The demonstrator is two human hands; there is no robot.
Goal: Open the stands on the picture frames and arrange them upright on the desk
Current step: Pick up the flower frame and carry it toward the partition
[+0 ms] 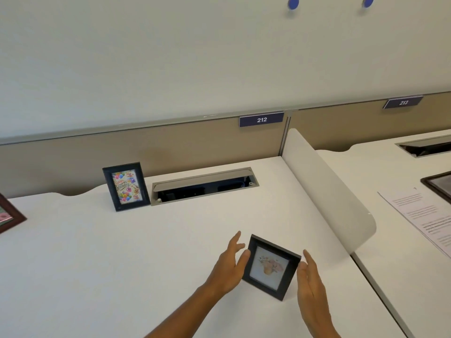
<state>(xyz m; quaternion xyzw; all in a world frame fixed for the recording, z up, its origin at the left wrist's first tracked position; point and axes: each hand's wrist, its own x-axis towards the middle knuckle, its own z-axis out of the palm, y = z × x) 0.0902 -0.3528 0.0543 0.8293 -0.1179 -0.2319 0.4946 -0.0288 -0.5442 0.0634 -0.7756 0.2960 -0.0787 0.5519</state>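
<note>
Both hands are open, fingers straight and loosely spread. The left hand (pixel 230 263) has its thumb tip at the left edge of the small frame (pixel 271 267), either touching or just shy of it; its other fingers stand clear, pointing away from the person. The right hand (pixel 311 276) stands palm-inward just beside the frame's right edge, and whether it touches cannot be told. Neither hand grips anything.

The small frame, black with a pale flower picture, stands between the two hands, tilted back and turned slightly. It sits on the desk (pixel 146 252) toward the near edge, closer to the right side by the white divider (pixel 329 191). Its stand is hidden behind it.

By my reading, this is the placing step for this frame: the hands flank it as though steadying it or testing whether it holds. The next move calls for drawing both hands off evenly without nudging the frame.

A birthday frame (pixel 126 186) stands upright at the far edge beside the cable tray (pixel 205 185). A brown frame (pixel 9 213) shows at the left edge, mostly cut off.
</note>
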